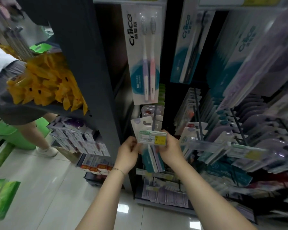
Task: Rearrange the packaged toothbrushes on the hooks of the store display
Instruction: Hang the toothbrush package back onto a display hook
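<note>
- The left hand (pixel 128 154) and right hand (pixel 170 149) meet at the front end of a hook (pixel 154 117), low in the display's (pixel 90 80) left column.
- The left grip is clamped on a loose pack (pixel 140 126). Its white card tilts up and left beside the hook, punched hole showing, probably so the hole can be lined up with the hook's tip.
- The right grip is closed at the right end of the tag (pixel 152 137). It looks to be steadying or lifting the tag so a pack can pass beneath, though the fingers behind it are hidden.
- More packs (pixel 152 161), teal and lilac, hang below the tag between the two hands; I cannot tell which hand bears them.
- The tag carries a green header, a barcode and a yellow panel with a ¥ sign; the digits are too small to read.
- Above hangs a big twin pack (pixel 145 53) marked "Cnice", with one lilac and one pink brush; the same name runs down the packs further right.
- The step seems to be threading the loose pack onto this hook.
- Yellow packets (pixel 45 78) fill a bin on the display's left side, and another person (pixel 15 90) stands beyond it.
</note>
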